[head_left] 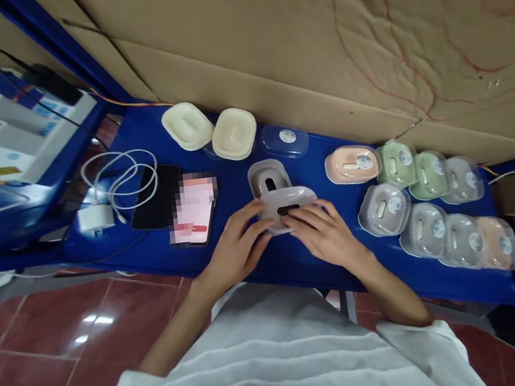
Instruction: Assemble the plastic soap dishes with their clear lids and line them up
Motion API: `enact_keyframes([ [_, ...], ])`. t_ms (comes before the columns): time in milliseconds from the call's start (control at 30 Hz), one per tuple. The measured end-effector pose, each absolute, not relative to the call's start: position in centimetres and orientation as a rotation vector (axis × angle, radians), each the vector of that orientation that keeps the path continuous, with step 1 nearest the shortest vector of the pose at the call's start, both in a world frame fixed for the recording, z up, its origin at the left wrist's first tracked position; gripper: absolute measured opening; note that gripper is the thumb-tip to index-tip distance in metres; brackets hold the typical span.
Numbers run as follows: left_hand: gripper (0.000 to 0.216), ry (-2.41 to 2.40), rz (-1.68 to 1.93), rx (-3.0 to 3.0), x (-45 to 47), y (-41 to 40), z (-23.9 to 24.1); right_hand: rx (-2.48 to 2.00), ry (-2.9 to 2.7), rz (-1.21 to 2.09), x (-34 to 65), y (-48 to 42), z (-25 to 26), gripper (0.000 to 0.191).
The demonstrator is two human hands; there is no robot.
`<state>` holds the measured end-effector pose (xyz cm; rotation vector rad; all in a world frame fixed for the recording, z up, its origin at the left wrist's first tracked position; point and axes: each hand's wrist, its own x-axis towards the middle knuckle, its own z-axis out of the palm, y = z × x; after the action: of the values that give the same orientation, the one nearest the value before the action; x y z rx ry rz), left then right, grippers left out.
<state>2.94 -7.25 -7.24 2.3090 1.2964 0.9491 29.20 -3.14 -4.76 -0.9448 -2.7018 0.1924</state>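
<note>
A pale grey plastic soap-box part (286, 204) with a dark slot lies on the blue table (257, 267) in front of me. My left hand (238, 245) grips its left side with curled fingers. My right hand (324, 229) holds its right side, fingers over the top. Just behind it sits a second grey box part (267, 176) with a slot, touching the held one.
Two cream trays (187, 125) (234, 133) and a clear lid (283, 139) lie at the back. Several lidded boxes, pink (351, 165), green (398, 163) and grey (424, 230), fill the right. Two phones (193, 209) and a white charger cable (116, 181) lie left. Cardboard (314, 38) stands behind the table.
</note>
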Motion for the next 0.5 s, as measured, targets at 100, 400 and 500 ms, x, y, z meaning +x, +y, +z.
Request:
enact_keyframes([
  [100, 0.054, 1.383, 0.868, 2.299, 3.1, -6.8, -7.7, -1.087, -2.570, 0.143, 29.7, -2.9, -4.3, 0.036],
  [400, 0.013, 1.363, 0.960, 2.121, 5.3, -4.6, -7.6, -1.530, -2.269, 0.058, 30.7, -2.0, -4.8, 0.047],
  [500, 0.018, 1.251, 1.191, 1.587, 5.2, -5.0, -7.1, -1.534, -2.216, 0.063, 31.0, -1.9, -4.8, 0.044],
])
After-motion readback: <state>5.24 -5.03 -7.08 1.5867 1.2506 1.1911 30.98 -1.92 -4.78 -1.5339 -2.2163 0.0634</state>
